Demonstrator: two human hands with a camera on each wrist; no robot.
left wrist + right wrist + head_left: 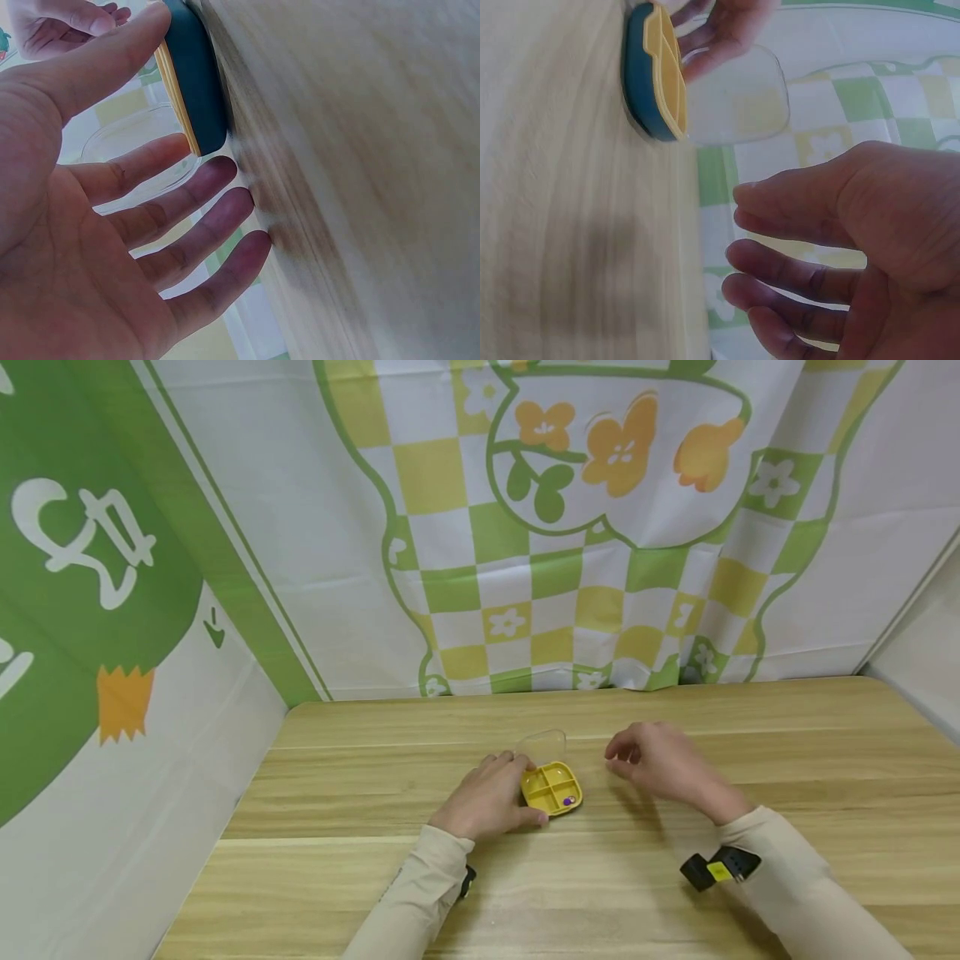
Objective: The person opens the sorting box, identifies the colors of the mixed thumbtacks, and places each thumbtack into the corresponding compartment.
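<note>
A small pill box [551,788] with a yellow four-compartment inside lies on the table, its clear lid [551,744] raised at the far side. From the side its base [196,75] looks dark teal. A tiny purple piece [567,802] with a pale bit beside it sits in the near right compartment. My left hand [487,797] holds the box at its left, thumb at the near edge and index finger at the far corner, other fingers spread. To the right of the box, my right hand [667,766] hovers above the table with loosely bent fingers, nothing visible between them.
The light wood table [360,793] reaches back to a patterned curtain [525,568] in green, yellow and white. A green and white cloth [97,593] hangs along the left side. Black straps [722,867] circle both wrists.
</note>
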